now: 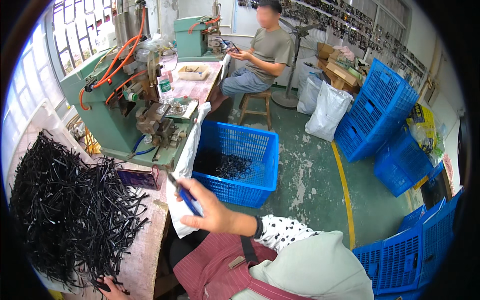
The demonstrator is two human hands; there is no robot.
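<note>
My right hand (215, 207) is closed around blue-handled pliers (190, 200), held up over the bench's right edge with the dark tip pointing up and left. At the lower left, my left hand (114, 290) is partly cut off by the picture's edge. Its fingers close on a slim black piece (103, 286) beside the big heap. That heap (75, 200) consists of long, thin black pieces that look like eyeglass temples, spread over the bench (145, 240). Behind it, a phone-like dark slab (138, 178) leans near the machine base.
A green machine (95, 110) with orange hoses stands on the bench. Right of the bench, a blue crate (240, 192) holds black ring-like pieces. Another person (265, 55) sits on a stool, holding something small. Stacked blue crates (380, 95) and white sacks (327, 110) line the right side.
</note>
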